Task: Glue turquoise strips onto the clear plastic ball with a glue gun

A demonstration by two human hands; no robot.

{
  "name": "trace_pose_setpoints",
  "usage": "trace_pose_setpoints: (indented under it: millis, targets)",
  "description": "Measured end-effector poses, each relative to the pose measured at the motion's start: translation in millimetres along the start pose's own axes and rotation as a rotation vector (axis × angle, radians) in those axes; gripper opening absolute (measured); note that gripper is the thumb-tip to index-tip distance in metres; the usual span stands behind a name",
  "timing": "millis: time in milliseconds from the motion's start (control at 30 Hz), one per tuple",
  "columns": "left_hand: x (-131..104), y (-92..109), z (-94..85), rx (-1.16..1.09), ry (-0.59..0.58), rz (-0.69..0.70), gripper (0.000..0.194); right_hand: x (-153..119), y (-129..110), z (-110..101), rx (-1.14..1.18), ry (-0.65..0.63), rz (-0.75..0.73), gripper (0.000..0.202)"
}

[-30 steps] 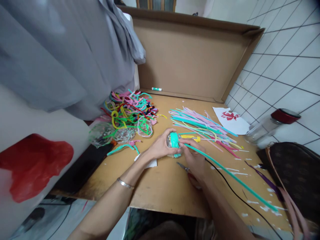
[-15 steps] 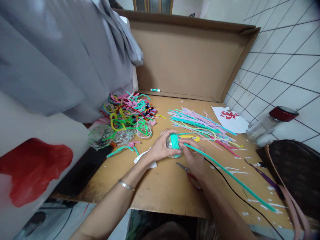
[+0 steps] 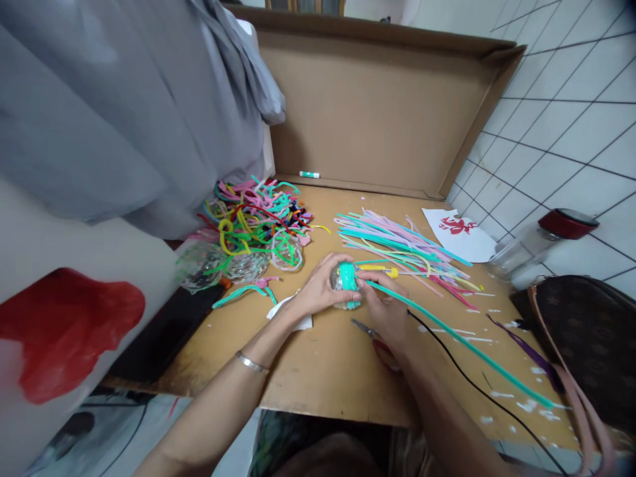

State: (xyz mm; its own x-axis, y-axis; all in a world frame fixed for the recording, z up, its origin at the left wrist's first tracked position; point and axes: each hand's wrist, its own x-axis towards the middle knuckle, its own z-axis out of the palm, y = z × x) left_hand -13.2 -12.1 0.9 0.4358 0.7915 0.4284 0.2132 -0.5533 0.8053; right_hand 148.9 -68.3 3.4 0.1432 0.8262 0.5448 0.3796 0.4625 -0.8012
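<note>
A: Where is the clear rounded piece [image 3: 340,295]?
B: Just above the near middle of the wooden surface [image 3: 318,377], turquoise band [image 3: 347,277] around it, with the left hand [image 3: 318,291] clamped on it, thumb on the near side.
A: And the right hand [image 3: 387,315]?
B: Its fingers are pinched together on a long turquoise strip [image 3: 462,338], right beside the piece. The strip's other end reaches out over the surface to the right.
A: What lies around them?
B: Scissors [image 3: 385,354] by the right wrist, a yellow tool [image 3: 387,271] just beyond the hands, a bundle of straight strips [image 3: 397,242] behind that. Left of those, a tangled heap of coloured strips [image 3: 253,215]. White streaks mark the surface's right side.
A: And the room?
B: A tall cardboard panel [image 3: 377,112] stands along the far edge, a small tube [image 3: 310,175] at its foot. White tiled wall [image 3: 586,146] on the right, with a red-lidded bottle [image 3: 531,242] and a dark patterned bag [image 3: 586,351] before it. Grey cloth [image 3: 149,119] hangs on the left.
</note>
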Motion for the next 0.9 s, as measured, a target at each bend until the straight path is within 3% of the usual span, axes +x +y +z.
trace_pose_setpoints:
  millis: [167, 600, 900]
  targets:
    - [1.3, 0.2, 0.1, 0.006, -0.008, 0.076, 0.055, 1.5, -0.9, 0.2, 0.005, 0.018, 0.002, 0.011]
    - [2.7, -0.4, -3.2, 0.019, -0.049, 0.052, 0.053, 3.8, -7.5, -1.0, 0.000, 0.021, 0.021, 0.012]
    - [3.7, -0.8, -4.0, 0.091, -0.079, 0.095, 0.078, 3.2, -4.0, 1.5, 0.023, 0.027, 0.006, 0.012]
